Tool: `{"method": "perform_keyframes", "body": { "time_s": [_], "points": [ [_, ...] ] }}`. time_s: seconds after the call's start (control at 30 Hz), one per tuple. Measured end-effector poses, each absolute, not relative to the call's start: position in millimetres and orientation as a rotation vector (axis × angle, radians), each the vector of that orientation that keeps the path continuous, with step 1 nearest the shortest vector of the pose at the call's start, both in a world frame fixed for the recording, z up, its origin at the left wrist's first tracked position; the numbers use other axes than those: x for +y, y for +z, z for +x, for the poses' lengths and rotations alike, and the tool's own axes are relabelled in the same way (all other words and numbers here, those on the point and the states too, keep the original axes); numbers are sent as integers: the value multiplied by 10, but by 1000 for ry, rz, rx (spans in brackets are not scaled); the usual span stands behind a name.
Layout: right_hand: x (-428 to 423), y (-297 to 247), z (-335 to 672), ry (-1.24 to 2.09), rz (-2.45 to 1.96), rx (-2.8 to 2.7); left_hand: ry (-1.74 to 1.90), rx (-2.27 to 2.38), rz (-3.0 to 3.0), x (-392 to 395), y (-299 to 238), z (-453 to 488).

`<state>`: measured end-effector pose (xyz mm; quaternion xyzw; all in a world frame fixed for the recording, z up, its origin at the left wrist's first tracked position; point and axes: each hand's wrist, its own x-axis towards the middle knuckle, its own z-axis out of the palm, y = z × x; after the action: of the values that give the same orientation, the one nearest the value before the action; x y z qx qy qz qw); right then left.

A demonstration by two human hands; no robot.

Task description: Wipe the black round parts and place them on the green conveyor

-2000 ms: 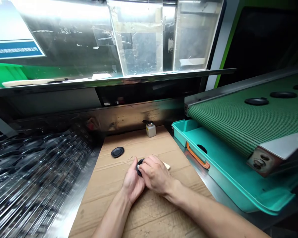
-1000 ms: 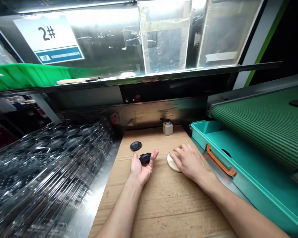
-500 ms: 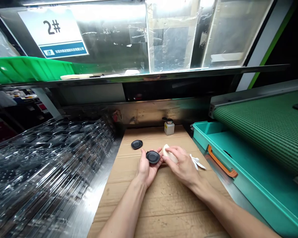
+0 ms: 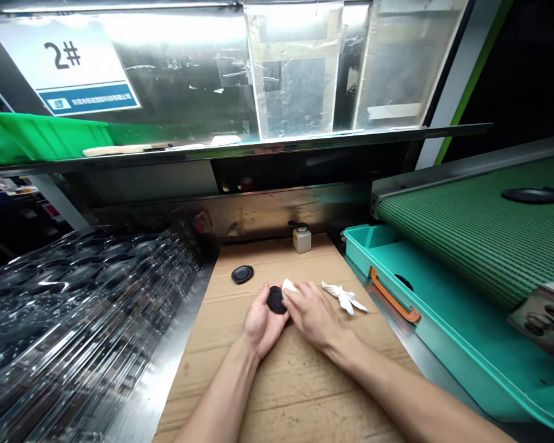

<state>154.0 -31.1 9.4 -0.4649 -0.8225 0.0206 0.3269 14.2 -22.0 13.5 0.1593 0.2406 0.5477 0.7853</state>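
My left hand cups a round black rubber disc in its fingers. My right hand sits against the disc's far side, pinching a white wad of cloth or pad that touches the disc. Part of the disc is hidden behind my fingers. A second black disc lies flat on the cardboard sheet, left of and beyond my hands. A crumpled white cloth lies to the right of my right hand.
A small white bottle with a dark cap stands at the cardboard's far end. On the right are a teal tray with an orange handle and a green mesh conveyor belt carrying a black disc. Stacked clear plastic trays fill the left.
My hands have come closer together, with the white wad now pressed against the black disc. The disc sits more edge-on in my left hand. The view has shifted slightly left.
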Motion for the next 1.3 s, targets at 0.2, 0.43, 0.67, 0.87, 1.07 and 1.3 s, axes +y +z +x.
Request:
{"method": "perform_keyframes", "body": {
  "time_s": [0.2, 0.43, 0.67, 0.87, 1.07, 1.3],
  "points": [
    [-221, -21, 1693, -9, -1421, -2109, 1231, 604, 238, -172, 238, 26],
    [-260, -59, 1708, 36, -1418, -2141, 1152, 447, 126, -249, 352, -74],
    [-255, -51, 1729, 66, -1478, -2168, 1125, 424, 48, -245, 365, -105],
    [-241, -67, 1727, 63, -1474, -2179, 1163, 442, 70, -242, 387, -122],
    [-244, -60, 1733, 60, -1468, -2185, 1316, 708, 556, -253, 302, 2],
    [-238, -60, 1748, 64, -1448, -2203, 1599, 1188, 1539, -304, 144, 139]
  ]
}}
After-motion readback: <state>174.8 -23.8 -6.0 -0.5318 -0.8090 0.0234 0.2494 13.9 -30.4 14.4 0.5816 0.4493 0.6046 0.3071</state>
